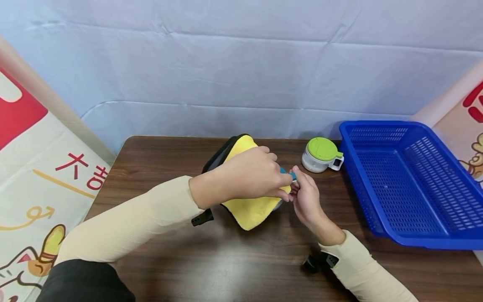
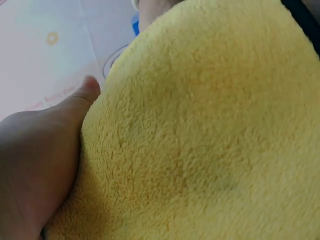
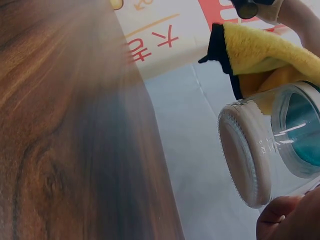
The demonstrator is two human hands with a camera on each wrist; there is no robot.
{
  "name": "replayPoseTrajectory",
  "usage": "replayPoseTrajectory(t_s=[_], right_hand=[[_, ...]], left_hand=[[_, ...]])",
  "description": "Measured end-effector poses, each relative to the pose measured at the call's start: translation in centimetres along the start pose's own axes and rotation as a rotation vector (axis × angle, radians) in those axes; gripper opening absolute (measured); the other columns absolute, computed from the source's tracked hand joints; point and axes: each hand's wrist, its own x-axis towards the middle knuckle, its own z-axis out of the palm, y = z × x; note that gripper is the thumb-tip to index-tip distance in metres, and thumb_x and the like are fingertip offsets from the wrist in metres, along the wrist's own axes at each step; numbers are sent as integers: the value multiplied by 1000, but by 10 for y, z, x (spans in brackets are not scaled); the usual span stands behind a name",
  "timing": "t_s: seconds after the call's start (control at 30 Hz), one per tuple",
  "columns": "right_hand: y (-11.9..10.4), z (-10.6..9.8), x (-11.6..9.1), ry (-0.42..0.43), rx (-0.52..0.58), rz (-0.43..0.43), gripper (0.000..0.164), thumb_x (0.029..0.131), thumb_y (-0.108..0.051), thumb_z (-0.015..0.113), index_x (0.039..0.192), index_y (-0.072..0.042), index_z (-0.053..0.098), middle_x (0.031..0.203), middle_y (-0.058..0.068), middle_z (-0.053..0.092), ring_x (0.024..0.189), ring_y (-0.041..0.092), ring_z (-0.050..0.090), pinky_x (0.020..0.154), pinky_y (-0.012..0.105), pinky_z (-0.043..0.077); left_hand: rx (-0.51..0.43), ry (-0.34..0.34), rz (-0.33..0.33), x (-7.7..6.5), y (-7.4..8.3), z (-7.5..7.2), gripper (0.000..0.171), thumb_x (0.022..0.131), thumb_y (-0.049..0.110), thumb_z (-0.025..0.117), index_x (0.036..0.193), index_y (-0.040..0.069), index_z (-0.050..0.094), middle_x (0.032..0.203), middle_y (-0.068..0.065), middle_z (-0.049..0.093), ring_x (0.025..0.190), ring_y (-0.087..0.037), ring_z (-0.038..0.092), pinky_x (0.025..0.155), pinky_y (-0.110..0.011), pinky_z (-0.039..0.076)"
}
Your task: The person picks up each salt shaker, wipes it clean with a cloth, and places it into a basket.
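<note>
My left hand (image 1: 250,174) grips a fluffy yellow cloth (image 1: 250,212) with black edging and a dark grey reverse side. The cloth fills most of the left wrist view, with the left thumb (image 2: 75,102) along its edge. In my right hand (image 1: 307,199) is a clear glass jar (image 3: 255,135) with a blue-teal top, tilted on its side above the table. Fingers of the right hand (image 3: 295,215) show at the jar's lower side. Cloth and jar meet between the two hands, where the left hand hides much of the jar in the head view.
A jar with a green lid and white handle (image 1: 320,155) stands at the back of the brown wooden table (image 1: 170,256). To its right is a blue plastic basket (image 1: 396,201). A pale sheet (image 1: 241,71) hangs behind the table.
</note>
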Motion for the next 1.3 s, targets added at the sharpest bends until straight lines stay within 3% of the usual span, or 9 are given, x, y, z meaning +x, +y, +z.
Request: replayPoseTrajectory(t_s=[0.2,0.6,0.87,1.07,1.3], right_hand=[[-1,3,-2,-5,18,1,48,111,-31,39,69,-19,57,61,-7,51,55,6,45,52,19,34],[0,3,-2,19,26,1,49,112,-26,36,64,-17,47,60,-8,44,54,6,43,52,18,33],[0,2,-3,-10,22,-4,51,111,-27,37,66,-20,60,59,-6,51,54,6,43,53,20,29],[0,3,-4,-20,0,16,54,112,-29,35,64,-18,57,62,-6,56,58,5,51,54,19,37],[1,2,-4,-20,-2,8,54,112,-29,35,63,-16,54,62,-6,57,57,6,50,54,19,36]], left_hand=[[42,-38,-15,6,3,4,43,98,62,52,94,25,72,64,7,64,63,-16,56,65,-28,41],[147,-14,25,10,3,14,44,99,63,46,94,27,71,66,8,66,64,-15,57,66,-26,43],[146,-33,11,11,-4,17,39,101,58,50,100,27,73,67,6,66,65,-16,57,67,-27,43],[148,-53,13,11,-9,19,41,103,58,47,98,25,71,69,5,67,67,-17,59,67,-28,45],[140,-29,16,11,-14,23,41,102,58,48,99,24,71,69,4,67,67,-18,60,67,-28,44]])
